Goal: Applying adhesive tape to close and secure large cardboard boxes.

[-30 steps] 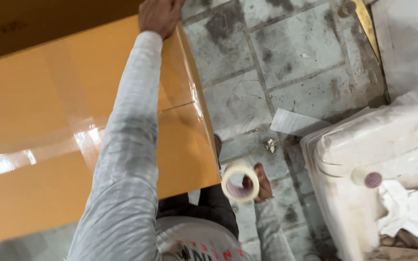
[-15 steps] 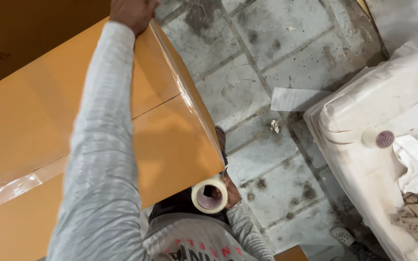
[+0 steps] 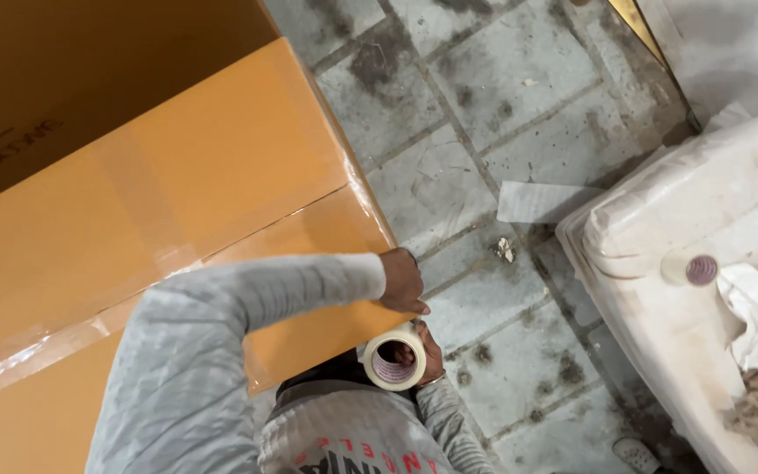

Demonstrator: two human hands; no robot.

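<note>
A large orange-brown cardboard box (image 3: 177,202) fills the left half of the view, with clear tape along its seam and edges. My left hand (image 3: 403,281), on a grey-sleeved arm, rests on the box's near right corner, fingers pressed against the edge. Just below it, my right hand (image 3: 430,351) grips a roll of pale packing tape (image 3: 394,358), held close to the box's side and my body. The roll's hollow core faces the camera.
A stained grey tiled floor (image 3: 484,114) lies to the right of the box. A strip of white paper (image 3: 541,202) lies on it. At the right stands a dirty white plastic-wrapped bundle (image 3: 704,202) with a small tape roll (image 3: 690,269) and crumpled paper.
My left hand has drawn back from the box's far end along its edge to the near corner. The tape roll has stayed low beside my body.
</note>
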